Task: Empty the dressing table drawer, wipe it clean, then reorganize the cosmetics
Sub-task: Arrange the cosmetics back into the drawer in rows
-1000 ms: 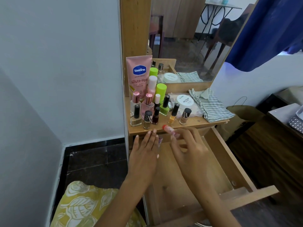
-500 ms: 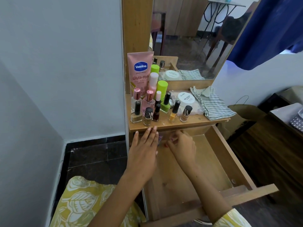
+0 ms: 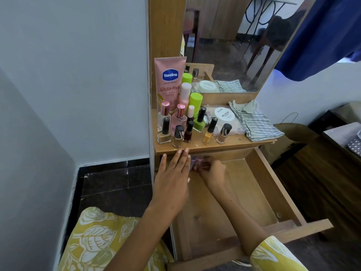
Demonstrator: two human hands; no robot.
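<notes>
Since a second ago I see my right hand [image 3: 212,170] has dropped from the shelf edge into the back left corner of the open drawer [image 3: 252,194], taking the red-capped stick down with it. Going from the left: my left hand [image 3: 172,178] hovers flat, fingers straight and pressed together, their tips just at the front lip of the shelf [image 3: 234,141]. Just right of those fingers stand small pink tubes [image 3: 196,160] in the drawer's back corner, and my right fingers are curled around something there; I cannot tell exactly what they pinch. Above the fingertips, on the shelf, sit the nail polish bottles [image 3: 209,131], with the pink Vaseline tube [image 3: 169,81] behind them. Further right of my fingers lie a white round jar [image 3: 224,114] and a striped cloth [image 3: 255,121].
</notes>
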